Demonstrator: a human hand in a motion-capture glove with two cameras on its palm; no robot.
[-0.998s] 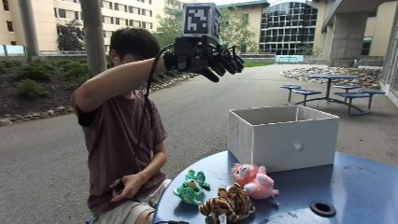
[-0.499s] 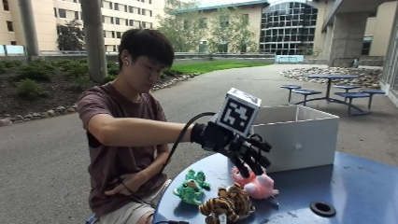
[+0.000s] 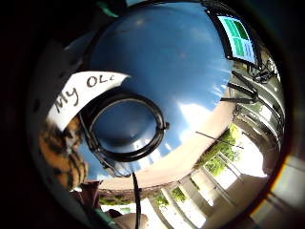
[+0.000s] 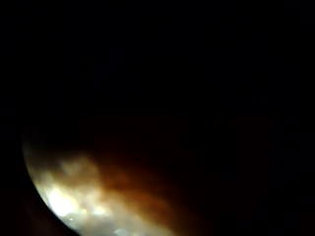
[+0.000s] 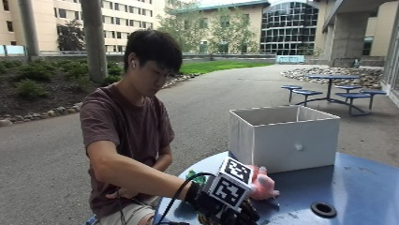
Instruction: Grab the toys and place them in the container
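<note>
From the outside view we see a person seated at a round blue table, the gloved right hand brought low at the near edge, where the toys lie. The glove covers whatever it is over, so we cannot tell whether its fingers are apart or closed on anything. Just beside it lies a pink plush toy, and a scrap of a green toy shows behind the wrist. The white box, open at the top, stands further back on the table, near enough for a short carry; it looks empty from here, though we cannot see its floor. A dark ring sits in the tabletop towards the middle

In the little finger side palm view we look out across the blue tabletop; the same ring is close, a striped orange and black toy lies at the edge beside the palm, and its paper tag crosses the ring. We judge the hand is down here to take this striped toy

The thumb side palm view is nearly all dark, with only a blurred orange and pale patch, which suggests something sits right against the palm there
</note>
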